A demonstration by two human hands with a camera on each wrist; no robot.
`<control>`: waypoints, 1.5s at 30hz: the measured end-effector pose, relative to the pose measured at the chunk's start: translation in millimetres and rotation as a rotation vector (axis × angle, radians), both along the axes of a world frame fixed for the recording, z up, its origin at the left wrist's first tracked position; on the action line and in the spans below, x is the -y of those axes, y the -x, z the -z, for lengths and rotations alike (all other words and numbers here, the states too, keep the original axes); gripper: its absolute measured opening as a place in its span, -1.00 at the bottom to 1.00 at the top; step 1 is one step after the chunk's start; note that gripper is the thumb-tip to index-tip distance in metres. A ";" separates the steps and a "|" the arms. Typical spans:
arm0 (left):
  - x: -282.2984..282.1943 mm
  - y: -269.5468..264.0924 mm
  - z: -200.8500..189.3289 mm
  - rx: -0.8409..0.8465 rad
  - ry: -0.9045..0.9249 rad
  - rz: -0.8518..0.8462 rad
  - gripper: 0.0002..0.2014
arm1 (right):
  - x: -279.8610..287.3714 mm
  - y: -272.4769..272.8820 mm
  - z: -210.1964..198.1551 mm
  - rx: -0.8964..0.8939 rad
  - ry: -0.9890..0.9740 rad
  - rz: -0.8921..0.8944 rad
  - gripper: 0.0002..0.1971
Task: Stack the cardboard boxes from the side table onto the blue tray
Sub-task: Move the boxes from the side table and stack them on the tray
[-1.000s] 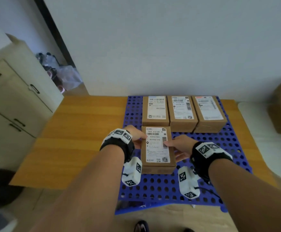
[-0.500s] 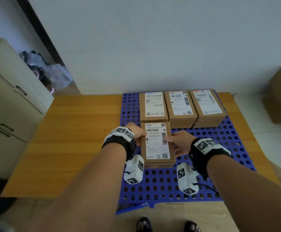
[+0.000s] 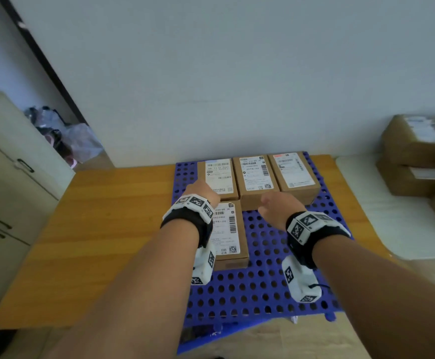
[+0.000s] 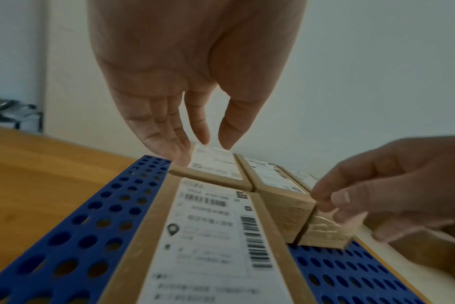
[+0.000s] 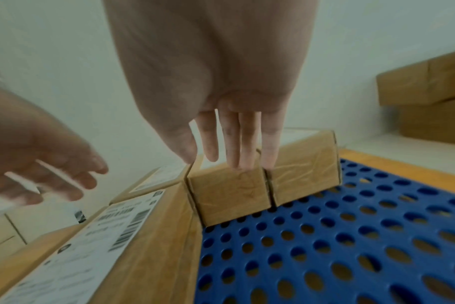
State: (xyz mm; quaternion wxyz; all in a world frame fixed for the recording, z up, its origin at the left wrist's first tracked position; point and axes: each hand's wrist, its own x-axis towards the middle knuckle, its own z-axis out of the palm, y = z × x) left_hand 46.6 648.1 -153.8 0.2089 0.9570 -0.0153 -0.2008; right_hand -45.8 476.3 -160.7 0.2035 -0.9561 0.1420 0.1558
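Three labelled cardboard boxes stand in a row at the back of the blue perforated tray (image 3: pixel 260 288): left (image 3: pixel 221 177), middle (image 3: pixel 256 174), right (image 3: pixel 292 172). A fourth box (image 3: pixel 228 234) (image 4: pixel 216 236) lies in front of the left one. My left hand (image 3: pixel 203 189) (image 4: pixel 210 144) hovers over the seam between the fourth box and the back-left box, fingers straight, holding nothing. Above the front end of the middle box (image 5: pixel 229 193), my right hand (image 3: pixel 276 206) (image 5: pixel 229 154) hangs empty with its fingers straight.
The tray lies on a wooden table (image 3: pixel 102 229). More cardboard boxes (image 3: pixel 416 141) are stacked on the white side table (image 3: pixel 392 224) at the right. A cream cabinet (image 3: pixel 9 190) stands at the left, with bags (image 3: pixel 63 136) behind it by the wall.
Both hands have let go of the front box and lifted away from it, moving forward. The box stays on the tray in front of the back-left box.
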 end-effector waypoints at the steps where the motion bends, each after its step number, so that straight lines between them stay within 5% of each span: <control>1: 10.9 4.1 -4.7 0.023 -0.022 0.045 -0.90 | 7.5 3.3 -4.3 0.018 0.021 0.004 -0.89; 8: 107.5 49.4 -29.6 0.086 -0.081 0.254 -0.57 | 81.6 36.0 -33.4 0.042 0.111 0.004 -0.78; 14: 196.9 83.9 -42.2 0.098 -0.063 0.361 -0.49 | 158.0 84.5 -51.4 0.106 0.104 0.102 -0.64; 28: 373.8 152.3 -63.3 0.119 -0.015 0.573 -0.63 | 318.4 173.9 -69.9 0.156 0.146 0.292 -0.68; 45: 566.3 133.1 -85.8 0.029 0.222 0.694 -0.57 | 488.0 175.6 -98.5 0.390 0.204 0.660 -0.74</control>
